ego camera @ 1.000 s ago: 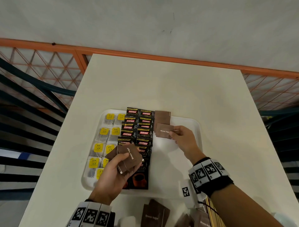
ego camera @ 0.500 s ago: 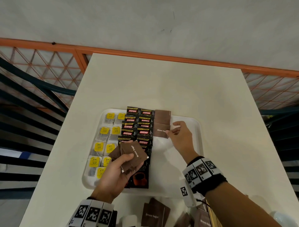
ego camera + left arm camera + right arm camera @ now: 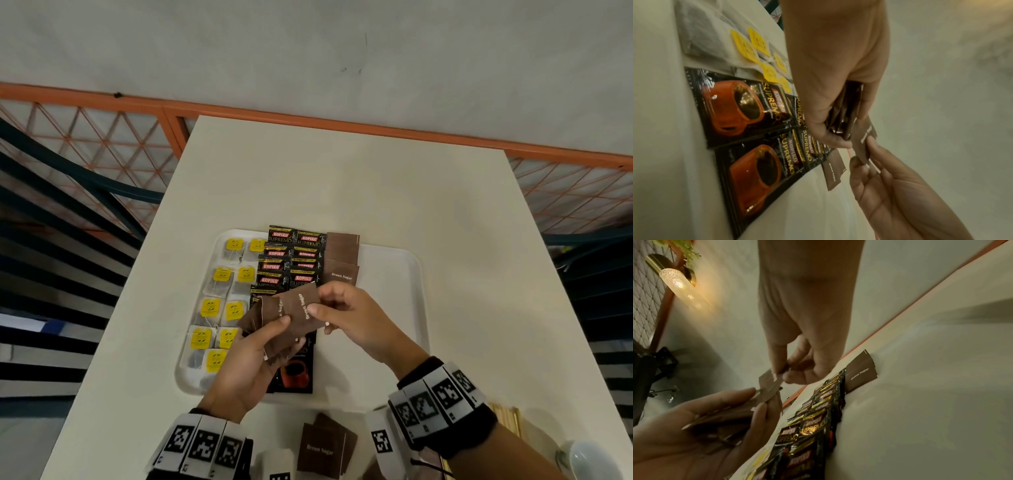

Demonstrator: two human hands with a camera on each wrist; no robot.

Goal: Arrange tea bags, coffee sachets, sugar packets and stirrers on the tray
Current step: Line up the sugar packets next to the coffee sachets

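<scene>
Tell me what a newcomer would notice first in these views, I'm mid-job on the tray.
First, the two hands meeting above the tray: the left hand grips a fan of brown sugar packets while the right hand pinches the top packet. Next, the bright yellow-tagged tea bags along the tray's left side, with black Kopiko coffee sachets beside them and three brown sugar packets laid to their right.

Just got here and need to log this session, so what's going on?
A person is filling a white tray on a table. Tea bags and coffee sachets already lie in columns, and a short column of brown sugar packets has begun. The left hand holds a packet stack; the right hand pinches the top packet.
</scene>
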